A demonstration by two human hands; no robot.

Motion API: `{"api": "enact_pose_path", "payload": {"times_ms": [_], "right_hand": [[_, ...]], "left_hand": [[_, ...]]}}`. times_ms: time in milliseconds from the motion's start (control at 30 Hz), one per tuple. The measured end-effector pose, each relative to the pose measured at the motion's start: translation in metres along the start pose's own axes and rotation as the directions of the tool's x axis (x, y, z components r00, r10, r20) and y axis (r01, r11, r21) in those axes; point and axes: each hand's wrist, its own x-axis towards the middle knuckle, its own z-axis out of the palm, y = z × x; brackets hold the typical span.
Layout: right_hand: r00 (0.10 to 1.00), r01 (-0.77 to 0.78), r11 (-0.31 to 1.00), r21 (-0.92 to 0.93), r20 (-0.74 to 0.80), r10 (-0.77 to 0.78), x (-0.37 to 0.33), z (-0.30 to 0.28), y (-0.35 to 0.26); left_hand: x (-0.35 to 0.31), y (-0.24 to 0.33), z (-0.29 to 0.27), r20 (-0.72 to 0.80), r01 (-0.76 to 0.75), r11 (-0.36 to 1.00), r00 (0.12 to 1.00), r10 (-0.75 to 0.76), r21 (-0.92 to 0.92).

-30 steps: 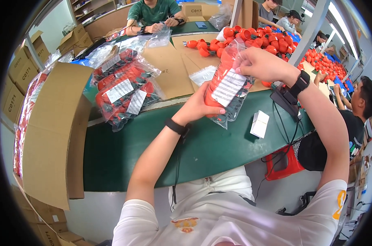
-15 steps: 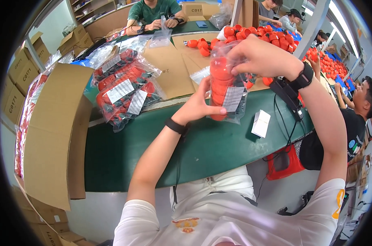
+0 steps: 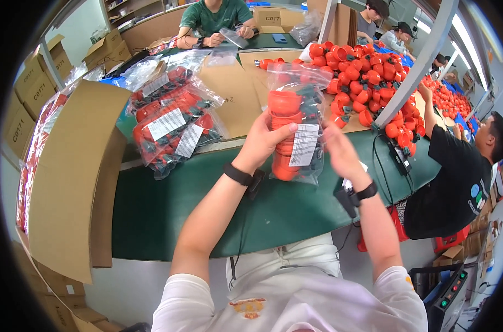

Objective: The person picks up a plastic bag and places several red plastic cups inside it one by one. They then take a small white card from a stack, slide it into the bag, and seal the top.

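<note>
Red is noted on the cups [image 3: 285,103] in the clear bag [image 3: 287,74]; the label [image 3: 305,145] is printed in dark lines on white. The table [image 3: 157,221] is finished in green, the carton [image 3: 68,182] in brown, the wristbands [image 3: 237,174] in black.

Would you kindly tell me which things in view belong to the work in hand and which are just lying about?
Likely in the work:
bag of red parts, in the left hand, right hand beside it
filled bags
loose red parts

Seemingly just lying about:
blue phone
crumpled plastic
</note>
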Motion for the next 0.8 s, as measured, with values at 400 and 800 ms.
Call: {"api": "enact_pose_path", "payload": {"times_ms": [400,800], "right_hand": [[0.986,0.136,0.938,0.317,0.054,-0.161,0.014,0.006,-0.003],[0.991,0.115,0.918,0.380,0.019,-0.132,0.030,-0.015,-0.052]], "left_hand": [[0.000,-0.003,0.008,0.057,-0.052,0.998,0.997,0.050,0.029],[-0.003,-0.008,0.010,0.115,-0.049,0.998,0.992,0.045,0.036]]}}
